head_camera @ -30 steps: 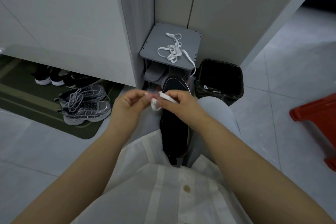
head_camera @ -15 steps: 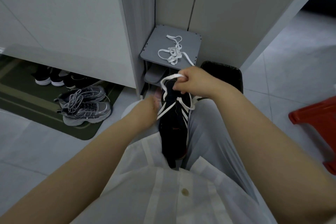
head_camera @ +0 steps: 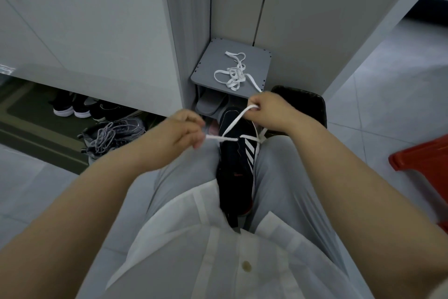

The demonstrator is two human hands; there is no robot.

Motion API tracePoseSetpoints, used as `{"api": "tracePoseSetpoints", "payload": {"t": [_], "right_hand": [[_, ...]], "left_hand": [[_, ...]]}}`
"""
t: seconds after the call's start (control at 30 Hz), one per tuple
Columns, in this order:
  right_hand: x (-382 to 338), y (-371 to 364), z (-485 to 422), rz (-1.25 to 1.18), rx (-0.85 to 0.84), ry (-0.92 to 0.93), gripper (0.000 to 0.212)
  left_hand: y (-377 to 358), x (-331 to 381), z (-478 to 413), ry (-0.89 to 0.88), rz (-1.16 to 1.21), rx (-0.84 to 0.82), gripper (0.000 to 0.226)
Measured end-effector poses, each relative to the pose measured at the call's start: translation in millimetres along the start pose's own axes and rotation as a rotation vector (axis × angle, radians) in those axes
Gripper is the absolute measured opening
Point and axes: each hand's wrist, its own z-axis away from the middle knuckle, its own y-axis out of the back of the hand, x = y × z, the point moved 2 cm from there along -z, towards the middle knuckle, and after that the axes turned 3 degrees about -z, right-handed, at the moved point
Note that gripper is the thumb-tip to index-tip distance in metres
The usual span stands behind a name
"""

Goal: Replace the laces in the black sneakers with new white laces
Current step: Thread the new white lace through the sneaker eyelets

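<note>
Evidently the job was in its early part. The black sneaker [head_camera: 236, 170] stood wedged between the person's thighs, toe pointing away, and no old lace showed on it, so the stripping of this shoe seemed done. One white lace [head_camera: 221, 139] crossed the shoe near the toe end. From there it ran out to both sides, which suggested only the lowest eyelets had been threaded. The left hand [head_camera: 179, 131] held one end out to the left, its fingers [head_camera: 196, 133] curled and pinching the lace. The right hand [head_camera: 271, 112] was raised beyond the toe, its fingers [head_camera: 257, 104] closed round the other end, so the lace was drawn taut between them. By my reckoning the ends were being evened before the criss-cross up the remaining eyelets, all of which looked bare, though the eyelets themselves were too small to make out.

A second white lace [head_camera: 232, 75] lay in a loose tangle on top of the small grey shelf [head_camera: 208, 66] ahead, untouched, presumably for the other shoe. That partner sneaker could not be picked out with certainty among the dark shoes nearby, so its state was unknown.
</note>
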Motion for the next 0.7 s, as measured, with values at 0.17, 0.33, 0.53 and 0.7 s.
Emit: {"api": "tracePoseSetpoints", "payload": {"t": [0.17,0.33,0.53,0.7], "right_hand": [[-40,51,33,-0.230,0.162,0.092,0.015],[-75,90,65,-0.427,0.341,0.261,0.022],[-110,110,84,-0.572,0.464,0.416,0.023],[-105,82,52,-0.177,0.138,0.113,0.032]], "left_hand": [[-18,5,-20,0.097,0.512,0.349,0.033],[-52,16,-37,0.293,0.923,0.302,0.037],[-68,-18,-32,0.578,0.619,0.121,0.030],[-62,4,-23,0.436,-0.177,-0.185,0.036]]}}
